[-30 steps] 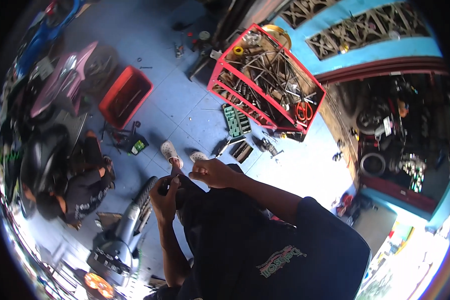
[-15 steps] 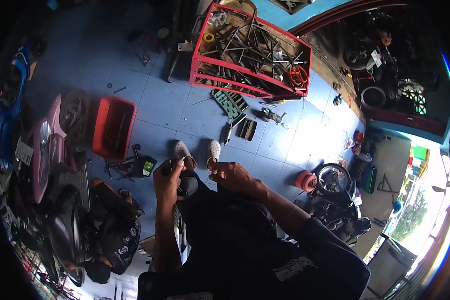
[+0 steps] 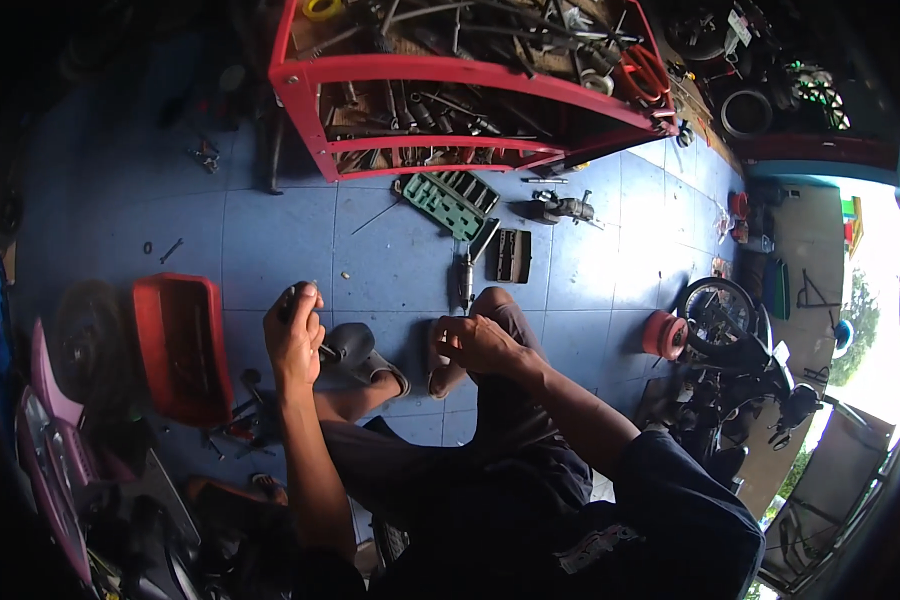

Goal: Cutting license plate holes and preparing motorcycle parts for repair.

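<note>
My left hand (image 3: 295, 345) is closed in a fist, thumb uppermost, with a dark end showing at the thumb. Beside its fingers sticks out a black motorcycle mirror (image 3: 350, 344), its short stem leading into the grip. My right hand (image 3: 480, 345) hovers by my bent right knee, its fingers loosely curled and apart, and nothing shows in them. On the floor beyond it lie a silver-and-black tool (image 3: 467, 275), a green tool case (image 3: 452, 203) and a small dark tray (image 3: 511, 256).
A red tool cart (image 3: 410, 68) heaped with tools stands ahead. At left are a red bin (image 3: 180, 345), a wrench (image 3: 172, 250) and a pink motorcycle fairing (image 3: 55, 440). To the right stand a red round container (image 3: 664, 335) and a motorcycle (image 3: 720, 350).
My view has come lower and closer to the tool cart, and my knees are now bent. My left hand and the mirror have shifted left together; the right hand has moved slightly right.
</note>
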